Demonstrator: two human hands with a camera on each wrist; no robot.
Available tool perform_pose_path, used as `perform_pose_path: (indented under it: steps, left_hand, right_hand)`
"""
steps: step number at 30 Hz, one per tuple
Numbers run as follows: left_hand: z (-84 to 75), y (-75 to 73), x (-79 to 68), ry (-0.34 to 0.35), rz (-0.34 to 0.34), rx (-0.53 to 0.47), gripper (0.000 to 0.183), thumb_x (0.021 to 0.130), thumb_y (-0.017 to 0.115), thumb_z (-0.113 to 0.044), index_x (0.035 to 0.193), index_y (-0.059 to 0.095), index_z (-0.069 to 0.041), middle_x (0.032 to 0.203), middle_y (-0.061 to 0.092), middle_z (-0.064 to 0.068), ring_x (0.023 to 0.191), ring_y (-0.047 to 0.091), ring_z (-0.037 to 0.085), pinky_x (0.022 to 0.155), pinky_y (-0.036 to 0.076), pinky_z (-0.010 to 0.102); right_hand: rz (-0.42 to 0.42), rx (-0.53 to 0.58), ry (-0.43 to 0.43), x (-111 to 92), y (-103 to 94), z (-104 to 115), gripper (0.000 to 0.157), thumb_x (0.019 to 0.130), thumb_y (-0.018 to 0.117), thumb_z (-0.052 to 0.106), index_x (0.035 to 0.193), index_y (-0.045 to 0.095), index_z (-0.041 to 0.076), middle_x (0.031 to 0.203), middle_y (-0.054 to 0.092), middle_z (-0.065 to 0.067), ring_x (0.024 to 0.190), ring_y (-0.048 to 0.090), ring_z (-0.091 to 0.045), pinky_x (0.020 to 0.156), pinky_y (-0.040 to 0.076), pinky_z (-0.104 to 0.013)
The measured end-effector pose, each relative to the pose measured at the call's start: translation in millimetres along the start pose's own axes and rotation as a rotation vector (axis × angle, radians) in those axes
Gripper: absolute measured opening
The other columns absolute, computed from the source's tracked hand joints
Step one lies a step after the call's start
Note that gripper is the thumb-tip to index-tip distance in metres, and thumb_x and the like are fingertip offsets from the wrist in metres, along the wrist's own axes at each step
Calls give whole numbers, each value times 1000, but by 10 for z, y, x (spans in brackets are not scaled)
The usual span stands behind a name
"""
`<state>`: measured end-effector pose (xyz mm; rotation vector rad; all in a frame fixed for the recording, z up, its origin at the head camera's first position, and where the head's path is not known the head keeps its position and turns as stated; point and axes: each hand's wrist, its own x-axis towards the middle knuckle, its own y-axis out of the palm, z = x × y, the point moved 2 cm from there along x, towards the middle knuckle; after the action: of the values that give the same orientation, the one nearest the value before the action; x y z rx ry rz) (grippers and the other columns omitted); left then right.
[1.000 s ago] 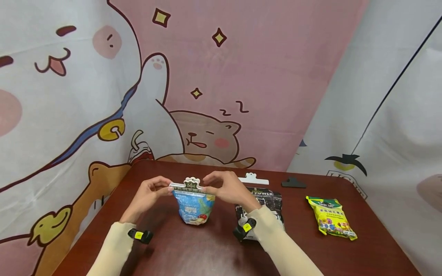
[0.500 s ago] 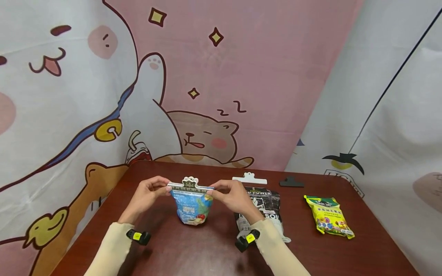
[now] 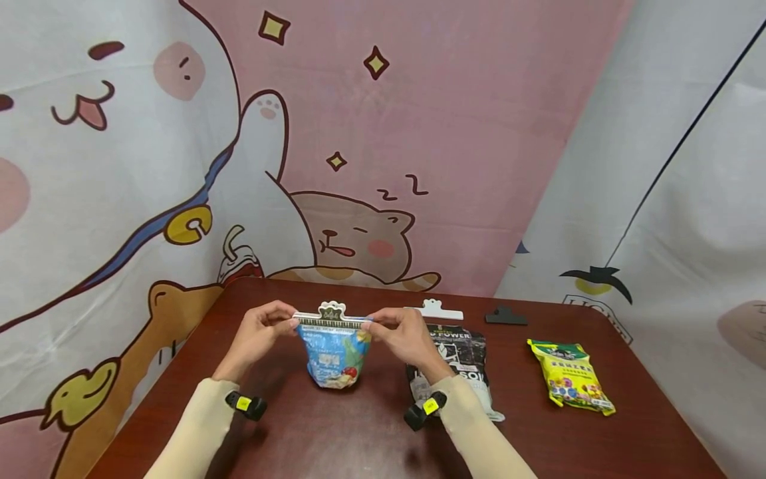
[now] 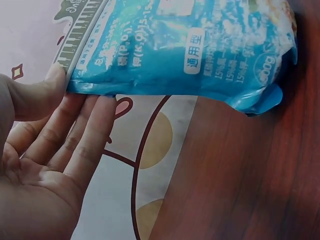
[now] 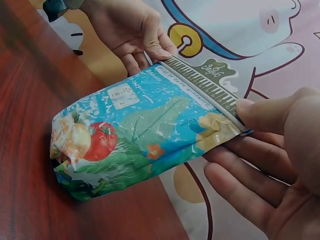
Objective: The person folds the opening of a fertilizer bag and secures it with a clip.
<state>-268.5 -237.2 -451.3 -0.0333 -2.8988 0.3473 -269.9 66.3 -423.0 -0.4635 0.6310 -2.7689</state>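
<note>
The left hand (image 3: pixel 256 336) and right hand (image 3: pixel 409 338) are pinching opposite ends of a patterned clip (image 3: pixel 331 322) spanning the top of a blue bag (image 3: pixel 333 358). Roughly upright over the table (image 3: pixel 335 442), base contact unclear, the bag is probably handling as soft and slick, the stiff clip offering the surest hold.

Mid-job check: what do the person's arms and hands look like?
The left sleeve and right sleeve are plain, cream and long, ending near the wrists. The left hand and right hand wear no gloves. The left wrist device and right wrist device are small and black, each with a yellow label whose print is unreadable.
</note>
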Motion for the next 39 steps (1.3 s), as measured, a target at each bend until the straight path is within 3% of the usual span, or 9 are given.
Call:
perform_pose_path:
  steps: [4,7,13,15,21,24,30,35,39]
  left_hand:
    - [4,29,54,-22,1,9,19,94,74,-11,107,70,2,99,74,20,81,75,26,77,63,35]
    - [-4,66,108,-38,5,15,19,95,74,-13,107,70,1,100,75,19,84,75,31,75,62,31]
    - [11,104,209,-57,13,19,24,95,75,-19,108,72,0,104,76,18,88,75,37,85,61,48]
    - [26,101,233,-69,15,12,26,95,75,-22,110,72,-1,105,76,17,88,75,36,87,60,51]
    - [87,77,312,-116,17,-9,28,97,73,-22,114,71,1,107,75,16,86,76,28,82,62,42]
    - [126,90,381,-132,25,-21,28,98,72,-21,115,70,1,107,75,16,85,76,25,86,61,47]
    - [200,144,528,-181,27,-29,28,99,70,-21,116,69,1,110,73,17,85,75,22,96,55,60]
    - [276,175,631,-203,22,5,29,100,67,-21,117,68,2,113,71,18,82,73,19,94,56,58]
    - [324,199,687,-225,20,3,28,100,67,-19,116,67,4,107,72,17,75,73,20,89,58,57]
  right_hand:
    - [2,37,35,51,-25,-45,19,92,78,32,105,80,18,89,80,-2,72,76,-13,71,61,-30]
    - [0,62,57,84,-65,-78,21,92,78,31,106,80,16,90,80,-5,72,77,-15,72,61,-30]
    - [19,101,110,162,-118,-139,24,92,78,32,108,79,15,92,80,-7,74,77,-19,73,62,-33]
    - [25,120,124,201,-110,-179,25,92,78,32,108,79,13,94,80,-8,75,78,-22,73,62,-34]
    - [45,145,159,347,-64,-288,29,94,76,33,111,77,10,98,79,-9,85,78,-35,80,62,-43]
    - [40,149,190,420,-62,-344,30,93,76,34,112,77,10,98,80,-9,86,77,-37,83,62,-45]
    - [38,212,264,553,-58,-465,33,95,75,32,116,75,7,101,78,-11,84,77,-28,82,62,-43]
    - [30,270,291,660,-16,-590,33,95,74,27,117,73,1,100,75,-15,82,75,-21,89,59,-53]
    - [24,272,312,722,24,-669,31,96,73,25,116,74,1,100,75,-15,81,75,-20,87,60,-51]
